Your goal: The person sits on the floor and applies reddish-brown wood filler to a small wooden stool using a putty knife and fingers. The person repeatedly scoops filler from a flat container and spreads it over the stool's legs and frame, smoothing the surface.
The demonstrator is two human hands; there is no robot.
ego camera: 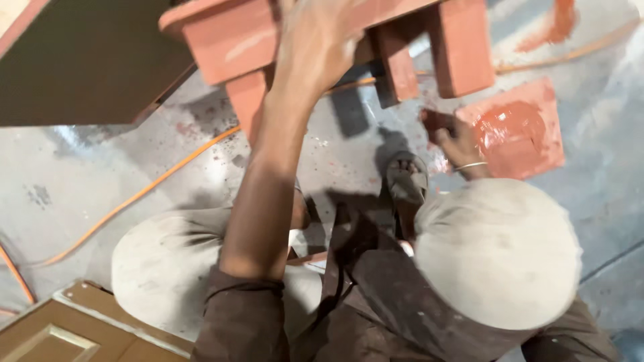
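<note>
Both hands [315,47] near red-painted stool [376,40].

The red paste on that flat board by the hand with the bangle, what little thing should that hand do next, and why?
Probably lift the right hand from the red paste on the flat board and carry its dark pad up to the red-coated wooden piece. The left hand grips that piece, and the right hand sits at the paste's edge.

One red-painted wooden piece [349,47], one paint-smeared square board [537,144], two hands, one orange cable [134,198], one sandal [406,181].
</note>
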